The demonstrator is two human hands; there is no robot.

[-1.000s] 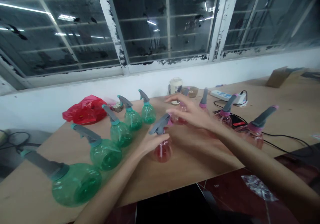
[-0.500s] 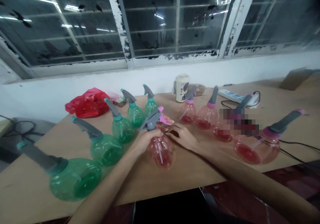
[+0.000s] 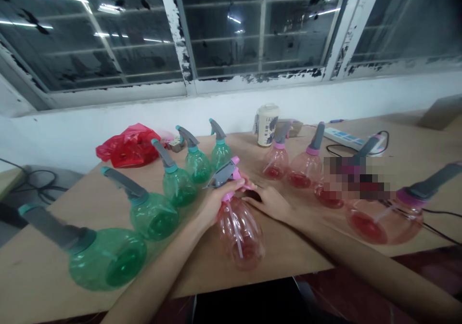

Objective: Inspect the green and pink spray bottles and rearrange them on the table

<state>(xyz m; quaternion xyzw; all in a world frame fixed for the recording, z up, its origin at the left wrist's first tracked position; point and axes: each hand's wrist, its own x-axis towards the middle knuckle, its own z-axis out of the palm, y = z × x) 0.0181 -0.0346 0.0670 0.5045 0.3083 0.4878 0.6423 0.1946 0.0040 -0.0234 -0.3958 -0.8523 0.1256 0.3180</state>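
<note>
A clear pink spray bottle (image 3: 241, 230) with a grey and pink spray head (image 3: 226, 171) is in front of me, its base toward me. My left hand (image 3: 216, 201) is wrapped around its neck, just below the head; some of the fingers are hidden behind it. My right hand (image 3: 272, 202) lies low over the table just right of the bottle neck, thumb and fingers apart. Its fingertips come close to the bottle; whether they touch it I cannot tell.
Several green spray bottles (image 3: 153, 218) form a row on the left of the wooden table (image 3: 285, 252). Several pink ones (image 3: 305, 170) line the right. Behind them are a red plastic bag (image 3: 132, 146), a paper cup (image 3: 267, 125) and a power strip (image 3: 352, 140) with black cable.
The held pink bottle has come slightly nearer, its base swinging toward me and to the right. My left hand keeps its hold on the neck. My right hand has shifted slightly right.
</note>
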